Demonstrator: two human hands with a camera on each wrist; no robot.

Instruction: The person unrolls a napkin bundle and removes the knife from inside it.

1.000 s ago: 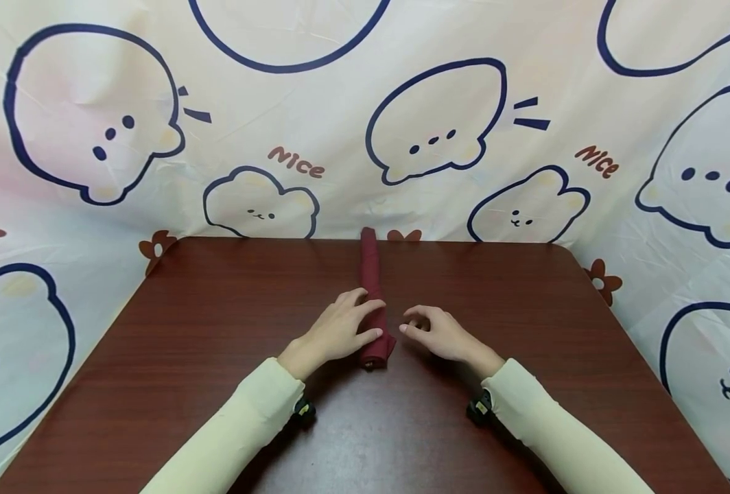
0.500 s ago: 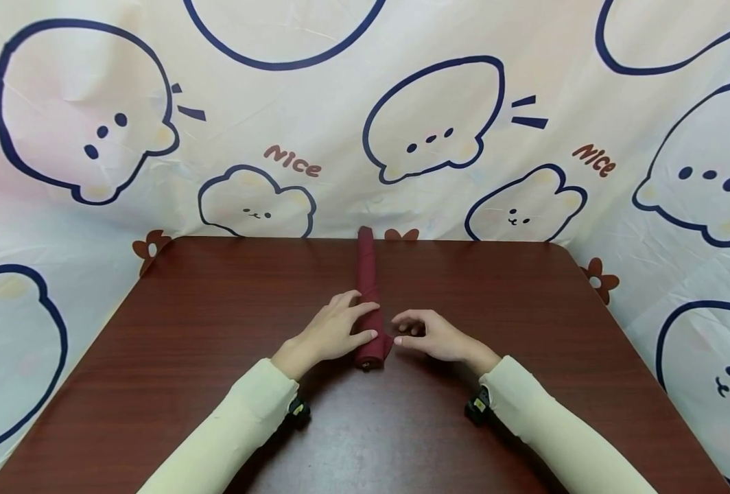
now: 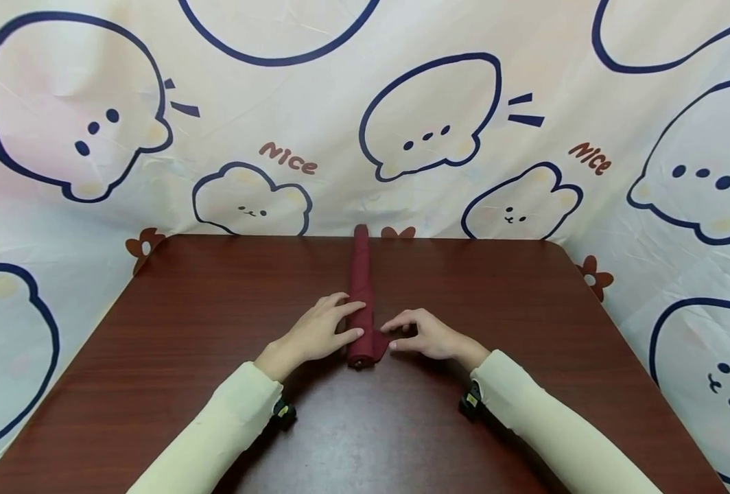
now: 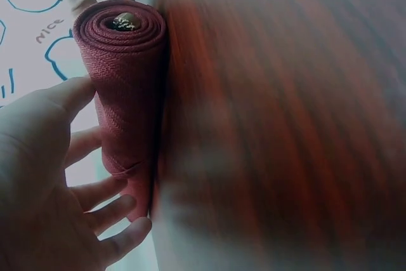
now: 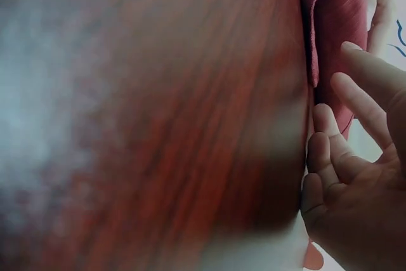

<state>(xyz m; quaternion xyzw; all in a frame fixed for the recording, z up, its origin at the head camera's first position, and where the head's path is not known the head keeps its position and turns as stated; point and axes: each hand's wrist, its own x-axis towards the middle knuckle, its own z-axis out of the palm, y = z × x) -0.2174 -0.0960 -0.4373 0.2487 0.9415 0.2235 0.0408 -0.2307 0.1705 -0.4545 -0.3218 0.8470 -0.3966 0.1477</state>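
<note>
Since cloth roll [image 3: 360, 267] might unwind: left hand [image 3: 315, 335] spread against it.
Right hand [image 3: 431, 336]: fingers parted, beside loose flap [image 3: 380, 345].

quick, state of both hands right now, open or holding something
Left hand: open, fingers resting against the rolled maroon cloth.
Right hand: open, beside the cloth's loose corner; contact cannot be told.

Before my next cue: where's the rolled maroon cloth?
In the head view, the rolled cloth lies mid-frame on the table, running toward its back edge, between the left hand and the right hand.
</note>
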